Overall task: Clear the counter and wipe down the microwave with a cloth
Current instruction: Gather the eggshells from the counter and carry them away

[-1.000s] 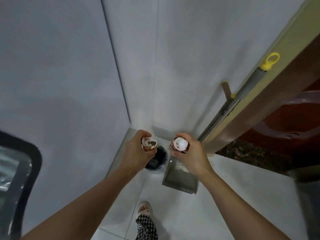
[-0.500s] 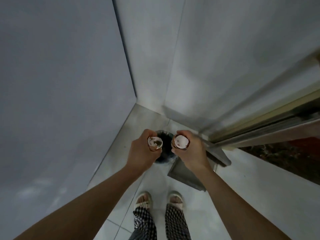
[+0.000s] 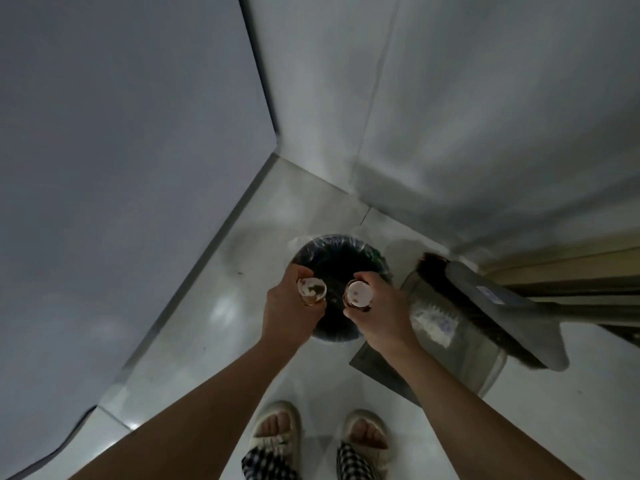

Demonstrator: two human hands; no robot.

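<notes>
1. Head view, looking straight down: left hand (image 3: 289,313) wrapped around a small cup (image 3: 311,291), fingers curled tight on its wall, open mouth facing up with brown smears on the white inside.
2. Right hand (image 3: 382,315) clamped the same way on a second small cup (image 3: 358,294), white inside, a few brown specks.
3. Both cups held side by side, close but apart, directly above the trash bin (image 3: 337,252), a round dark bin lined with a clear bag, standing in the corner of the tiled floor (image 3: 207,327).
4. At 3 o'clock of the bin, just beside it: a grey dustpan (image 3: 446,344) with pale debris in it, and a broom head (image 3: 498,306) with dark bristles lying over it.
5. At 6 o'clock of the bin: two feet in pale sandals (image 3: 277,427), checked trouser legs below them.
6. Plain grey walls (image 3: 121,150) from 9 through 1 o'clock, meeting in the corner behind the bin.
</notes>
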